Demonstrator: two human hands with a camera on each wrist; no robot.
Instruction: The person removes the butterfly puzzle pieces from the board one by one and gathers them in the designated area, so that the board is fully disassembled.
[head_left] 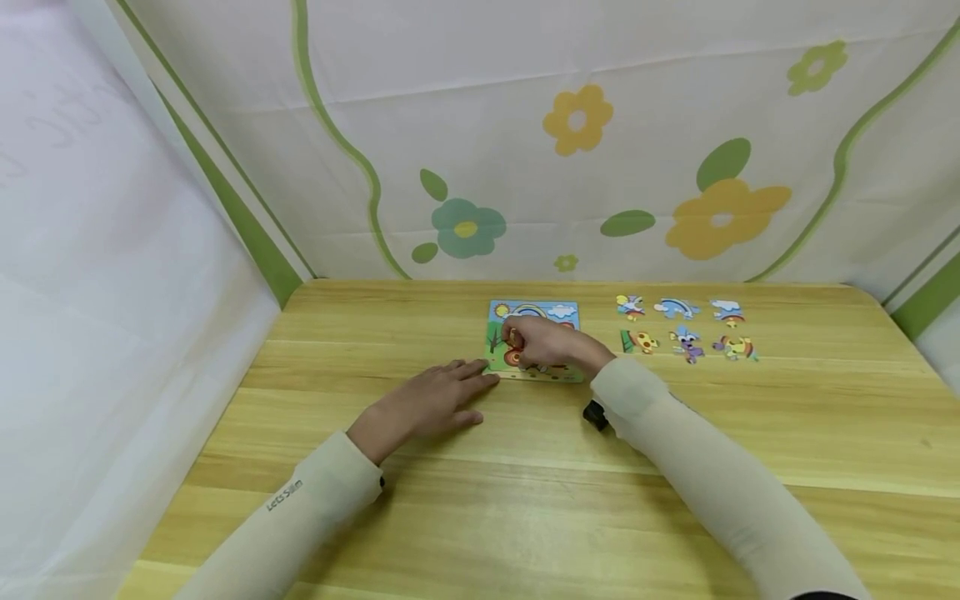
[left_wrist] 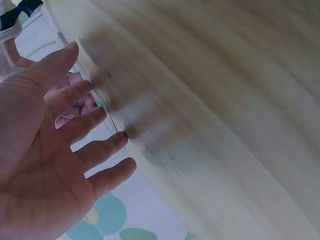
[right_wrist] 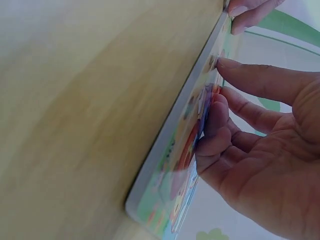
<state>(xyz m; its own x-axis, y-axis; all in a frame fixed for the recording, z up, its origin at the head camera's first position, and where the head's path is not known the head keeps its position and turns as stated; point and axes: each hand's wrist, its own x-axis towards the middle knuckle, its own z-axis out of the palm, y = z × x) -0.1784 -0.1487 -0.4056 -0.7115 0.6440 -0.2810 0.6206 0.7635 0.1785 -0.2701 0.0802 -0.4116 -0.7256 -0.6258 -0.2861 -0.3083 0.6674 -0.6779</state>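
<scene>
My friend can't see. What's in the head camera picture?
A person's right hand curls over a colorful picture board on a wooden table; the left hand lies at the board's near-left corner. Six puzzle pieces lie in two rows at right. Behind hangs flowery cloth.

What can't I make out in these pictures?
- Head view: the middle of the puzzle board, covered by the right hand.
- Its lower-edge markings, head view: too small.
- Head view: part of a black object, hidden by the right sleeve.
- Right wrist view: most of the left hand, cut off by the top edge.
</scene>
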